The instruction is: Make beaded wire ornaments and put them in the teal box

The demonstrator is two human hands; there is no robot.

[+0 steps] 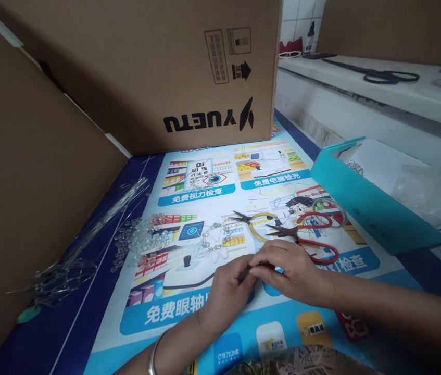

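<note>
My left hand [230, 289] and my right hand [292, 271] meet above the printed sheet, fingertips pinched together. Whatever they hold is hidden by the fingers. Just beyond them lies a wire piece strung with clear beads [214, 242]. Yellow-handled pliers [259, 224] rest past my right hand. Beside these are red-handled scissors [312, 234], their handle loops close to my right fingers. A coil of thin wire [341, 211] sits behind the scissors. Loose clear beads [138, 239] are heaped to the left.
A bundle of thin wires [99, 224] lies along the left side. Cardboard panels [189, 67] wall in the left and back. On the right stands a teal box [380, 200] with plastic bags inside. Large black scissors [384, 76] lie on the ledge behind.
</note>
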